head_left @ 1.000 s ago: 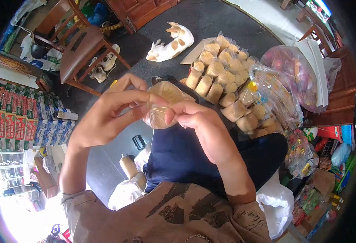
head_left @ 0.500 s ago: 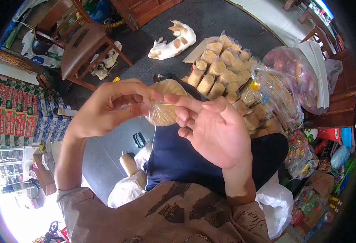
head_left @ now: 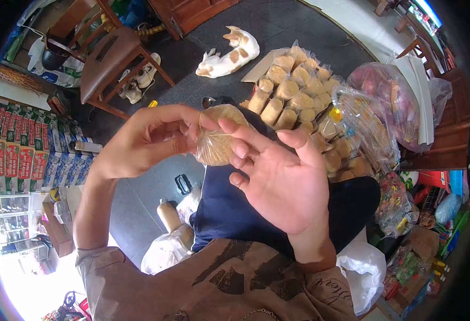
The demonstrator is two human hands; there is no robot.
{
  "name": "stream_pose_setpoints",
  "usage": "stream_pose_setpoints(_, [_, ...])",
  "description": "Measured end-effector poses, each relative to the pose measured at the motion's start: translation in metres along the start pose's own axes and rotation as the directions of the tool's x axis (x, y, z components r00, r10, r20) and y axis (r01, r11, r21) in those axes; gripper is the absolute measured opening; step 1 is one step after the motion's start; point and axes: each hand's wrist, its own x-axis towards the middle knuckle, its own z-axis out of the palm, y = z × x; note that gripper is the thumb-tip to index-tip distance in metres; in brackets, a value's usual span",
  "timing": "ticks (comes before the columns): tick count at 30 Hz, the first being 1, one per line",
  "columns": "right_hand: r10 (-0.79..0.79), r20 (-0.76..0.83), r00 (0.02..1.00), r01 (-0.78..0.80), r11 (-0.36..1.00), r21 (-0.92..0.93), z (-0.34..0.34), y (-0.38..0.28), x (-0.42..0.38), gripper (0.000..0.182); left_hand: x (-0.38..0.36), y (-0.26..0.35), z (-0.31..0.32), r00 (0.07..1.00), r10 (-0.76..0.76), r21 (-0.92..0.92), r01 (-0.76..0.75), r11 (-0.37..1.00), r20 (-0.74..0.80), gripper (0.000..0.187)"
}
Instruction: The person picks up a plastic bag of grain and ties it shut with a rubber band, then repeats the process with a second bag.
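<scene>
In front of me is a clear plastic bag [head_left: 216,150] packed with a pale tan, grainy-looking filling. My left hand [head_left: 133,142] pinches the bag's gathered end at its left side. A thin yellowish band, probably a rubber band [head_left: 221,132], crosses the bag by the fingertips; its exact path is partly hidden. My right hand [head_left: 286,176] faces palm up, thumb and fingers apart, with its index fingertip against the bag near the band. Many similar filled bags [head_left: 294,91] stand grouped on the floor beyond my right hand.
A white and tan cat [head_left: 229,53] lies on the dark floor. The wooden chair [head_left: 109,64] stands at left, near stacked cartons [head_left: 13,155]. More filled bags [head_left: 169,215] lie by my leg. Large plastic sacks [head_left: 387,99] crowd the right side.
My right hand has shifted slightly down, its thumb spreading farther from the index finger. My left hand keeps its pinch on the bag, nearly still.
</scene>
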Motion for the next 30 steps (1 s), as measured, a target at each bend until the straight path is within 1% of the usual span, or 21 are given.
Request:
stream_pose_setpoints(2, [-0.001,0.008,1.000,0.001,1.000,0.004,0.002,0.001,-0.001,0.076,0.001,-0.005,-0.002,0.999,0.039,0.024,-0.040,0.999,0.014,0.023])
stream_pose_setpoints(4, [-0.005,0.042,0.999,0.004,1.000,0.012,0.000,0.003,0.000,0.075,0.002,-0.009,-0.006,0.997,0.065,0.063,-0.068,0.996,0.037,0.021])
stream_pose_setpoints(6, [-0.022,0.059,0.998,0.030,0.990,-0.141,0.001,0.004,0.002,0.074,0.003,-0.011,-0.010,0.994,0.078,0.119,-0.086,0.989,0.070,0.021])
stream_pose_setpoints(7, [-0.037,0.062,0.997,0.054,0.954,-0.296,0.005,0.003,0.003,0.074,0.003,-0.009,-0.009,0.993,0.081,0.141,-0.092,0.986,0.088,0.022])
stream_pose_setpoints(8, [-0.052,0.068,0.996,0.076,0.894,-0.442,0.007,0.003,0.004,0.073,0.003,-0.005,-0.008,0.991,0.083,0.163,-0.099,0.982,0.105,0.022])
stream_pose_setpoints(9, [-0.114,0.085,0.990,0.142,0.826,-0.546,0.004,0.007,0.005,0.067,0.003,-0.003,-0.008,0.989,0.085,0.185,-0.107,0.977,0.122,0.023])
stream_pose_setpoints(10, [-0.176,0.103,0.979,0.201,0.741,-0.641,0.003,0.010,0.008,0.062,0.004,-0.004,-0.007,0.988,0.087,0.148,-0.106,0.983,0.130,0.024])
stream_pose_setpoints(11, [-0.217,0.099,0.971,0.228,0.724,-0.651,0.008,0.013,0.009,0.058,0.005,-0.004,-0.006,0.986,0.089,0.110,-0.104,0.988,0.138,0.025])
stream_pose_setpoints(13, [-0.317,0.127,0.940,0.304,0.605,-0.736,0.005,0.014,0.014,0.045,0.006,-0.003,-0.007,0.981,0.081,0.056,-0.092,0.994,0.175,0.027])
stream_pose_setpoints(14, [-0.374,0.163,0.913,0.344,0.493,-0.799,-0.008,0.014,0.018,0.036,0.006,0.000,-0.008,0.976,0.069,0.042,-0.079,0.996,0.207,0.027])
stream_pose_setpoints(16, [-0.448,0.238,0.862,0.386,0.275,-0.880,-0.017,0.011,0.024,0.026,0.009,0.001,-0.009,0.967,0.062,0.014,-0.068,0.998,0.246,0.029])
stream_pose_setpoints(18, [-0.478,0.298,0.826,0.382,0.087,-0.920,-0.019,0.011,0.027,0.021,0.010,-0.001,-0.010,0.965,0.061,-0.020,-0.057,0.998,0.256,0.030])
stream_pose_setpoints(19, [-0.500,0.312,0.808,0.398,0.071,-0.915,-0.022,0.010,0.032,0.020,0.010,-0.003,-0.011,0.963,0.062,-0.032,-0.056,0.998,0.263,0.031])
stream_pose_setpoints(22, [-0.496,0.361,0.789,0.446,0.059,-0.893,-0.031,0.008,0.039,0.017,0.013,-0.008,-0.015,0.954,0.066,-0.068,-0.048,0.997,0.294,0.032])
stream_pose_setpoints(25, [-0.444,0.359,0.821,0.451,0.118,-0.885,-0.033,0.006,0.042,0.018,0.015,-0.011,-0.017,0.938,0.061,-0.101,-0.028,0.995,0.342,0.032])
stream_pose_setpoints(28, [-0.422,0.331,0.844,0.455,0.238,-0.858,-0.035,0.007,0.045,0.017,0.018,-0.013,-0.020,0.927,0.074,-0.129,-0.028,0.991,0.368,0.031])
stream_pose_setpoints(30, [-0.433,0.369,0.822,0.487,0.203,-0.849,-0.036,0.006,0.048,0.016,0.020,-0.014,-0.021,0.926,0.082,-0.151,-0.027,0.988,0.370,0.030])
